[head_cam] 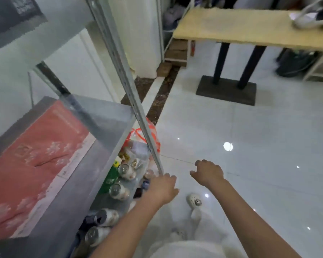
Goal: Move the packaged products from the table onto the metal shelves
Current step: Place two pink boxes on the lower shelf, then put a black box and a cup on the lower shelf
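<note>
- Both bare forearms reach forward and down from the bottom edge of the view, the left one angled toward the metal shelves (104, 116), the right one out over the glossy tiled floor (259, 174).
- The left hand (163, 189) is seen from the back, at the foot of the slotted upright post (127, 86) and at the edge of the lowest shelf. Its fingertips are hidden behind the knuckles, so I cannot tell whether it is grasping anything or only touching the post.
- The right hand (209, 174) hangs palm down above the floor, just beside the left hand. Its fingers are loosely curled, with nothing in them.
- A flat pink package (35, 164) lies on the middle shelf.
- Several cans (118, 190) lie on their sides on the lowest shelf, just left of the left hand, with a clear plastic bag (138, 144) trimmed in orange behind them.
- The counter (231, 28) stands well apart at the upper right, and a blurred white item (306, 19) rests on its far end.
</note>
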`<action>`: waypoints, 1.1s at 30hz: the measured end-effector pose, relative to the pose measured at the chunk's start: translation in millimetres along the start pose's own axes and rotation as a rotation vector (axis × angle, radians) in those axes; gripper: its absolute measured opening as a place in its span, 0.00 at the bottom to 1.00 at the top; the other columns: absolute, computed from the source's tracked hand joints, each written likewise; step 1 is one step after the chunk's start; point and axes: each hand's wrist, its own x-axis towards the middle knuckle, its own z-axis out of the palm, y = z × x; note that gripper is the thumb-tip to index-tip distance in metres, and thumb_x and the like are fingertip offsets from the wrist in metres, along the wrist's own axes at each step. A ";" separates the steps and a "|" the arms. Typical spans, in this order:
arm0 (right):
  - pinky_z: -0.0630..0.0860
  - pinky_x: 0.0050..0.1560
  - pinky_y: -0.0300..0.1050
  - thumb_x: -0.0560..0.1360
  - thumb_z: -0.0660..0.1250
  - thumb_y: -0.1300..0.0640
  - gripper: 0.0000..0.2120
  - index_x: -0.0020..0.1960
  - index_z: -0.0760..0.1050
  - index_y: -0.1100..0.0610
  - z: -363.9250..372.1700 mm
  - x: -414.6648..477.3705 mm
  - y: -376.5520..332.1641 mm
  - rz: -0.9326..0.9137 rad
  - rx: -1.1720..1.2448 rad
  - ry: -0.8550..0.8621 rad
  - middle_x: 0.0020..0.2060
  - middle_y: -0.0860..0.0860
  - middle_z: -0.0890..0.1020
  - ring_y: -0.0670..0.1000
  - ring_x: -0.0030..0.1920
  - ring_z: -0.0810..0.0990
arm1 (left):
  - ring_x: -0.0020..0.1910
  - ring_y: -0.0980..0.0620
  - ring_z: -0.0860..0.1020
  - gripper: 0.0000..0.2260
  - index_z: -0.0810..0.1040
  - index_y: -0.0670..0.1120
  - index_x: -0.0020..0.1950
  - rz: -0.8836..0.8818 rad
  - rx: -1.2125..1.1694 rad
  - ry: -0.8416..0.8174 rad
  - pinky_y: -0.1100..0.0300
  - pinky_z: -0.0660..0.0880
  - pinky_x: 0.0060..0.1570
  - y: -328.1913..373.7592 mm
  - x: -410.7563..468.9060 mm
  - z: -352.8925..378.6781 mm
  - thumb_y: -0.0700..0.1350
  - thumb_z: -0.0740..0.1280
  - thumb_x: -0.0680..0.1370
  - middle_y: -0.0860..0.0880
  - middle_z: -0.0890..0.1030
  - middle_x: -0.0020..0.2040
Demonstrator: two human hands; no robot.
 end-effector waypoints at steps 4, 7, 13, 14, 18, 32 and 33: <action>0.68 0.61 0.48 0.79 0.56 0.46 0.22 0.69 0.69 0.55 33.0 -70.3 47.8 0.265 0.139 -0.037 0.65 0.53 0.73 0.54 0.64 0.72 | 0.63 0.42 0.71 0.19 0.68 0.45 0.68 0.202 0.154 -0.102 0.52 0.66 0.57 46.8 -2.4 17.8 0.53 0.56 0.81 0.43 0.72 0.65; 0.68 0.60 0.47 0.79 0.56 0.46 0.21 0.68 0.70 0.56 52.1 -123.3 77.7 0.443 0.266 -0.005 0.64 0.53 0.74 0.54 0.64 0.72 | 0.62 0.43 0.72 0.20 0.67 0.45 0.70 0.350 0.206 -0.135 0.53 0.66 0.54 82.7 -11.2 27.1 0.53 0.56 0.81 0.44 0.72 0.65; 0.69 0.59 0.47 0.80 0.57 0.44 0.22 0.68 0.69 0.56 92.6 -225.6 119.9 0.709 0.476 0.090 0.64 0.53 0.73 0.54 0.63 0.73 | 0.62 0.45 0.72 0.19 0.68 0.44 0.68 0.574 0.429 -0.081 0.54 0.68 0.56 167.4 -39.9 34.3 0.54 0.55 0.82 0.44 0.72 0.64; 0.69 0.59 0.46 0.80 0.57 0.44 0.22 0.68 0.69 0.56 100.3 -244.7 126.3 0.748 0.507 0.108 0.64 0.53 0.73 0.54 0.63 0.73 | 0.62 0.45 0.72 0.19 0.68 0.44 0.68 0.615 0.455 -0.069 0.54 0.68 0.55 184.4 -49.7 37.7 0.54 0.55 0.82 0.44 0.72 0.64; 0.69 0.60 0.47 0.80 0.56 0.43 0.23 0.69 0.68 0.56 135.9 -329.3 147.9 0.898 0.608 0.168 0.66 0.53 0.72 0.54 0.65 0.72 | 0.61 0.44 0.73 0.19 0.68 0.44 0.68 0.784 0.543 -0.022 0.54 0.68 0.55 251.4 -100.3 66.6 0.54 0.56 0.82 0.44 0.73 0.64; 0.73 0.59 0.45 0.79 0.58 0.43 0.23 0.67 0.70 0.56 348.6 -689.3 150.1 1.479 1.039 0.301 0.62 0.52 0.75 0.53 0.59 0.75 | 0.61 0.46 0.74 0.20 0.67 0.46 0.68 1.331 0.805 -0.070 0.56 0.69 0.54 437.5 -363.2 276.2 0.55 0.56 0.81 0.45 0.74 0.62; 0.73 0.58 0.46 0.79 0.58 0.43 0.23 0.67 0.71 0.56 360.2 -706.5 144.8 1.515 1.066 0.307 0.62 0.52 0.75 0.53 0.59 0.75 | 0.60 0.46 0.74 0.19 0.67 0.46 0.67 1.365 0.812 -0.070 0.56 0.69 0.53 444.2 -377.5 285.6 0.55 0.56 0.81 0.46 0.74 0.62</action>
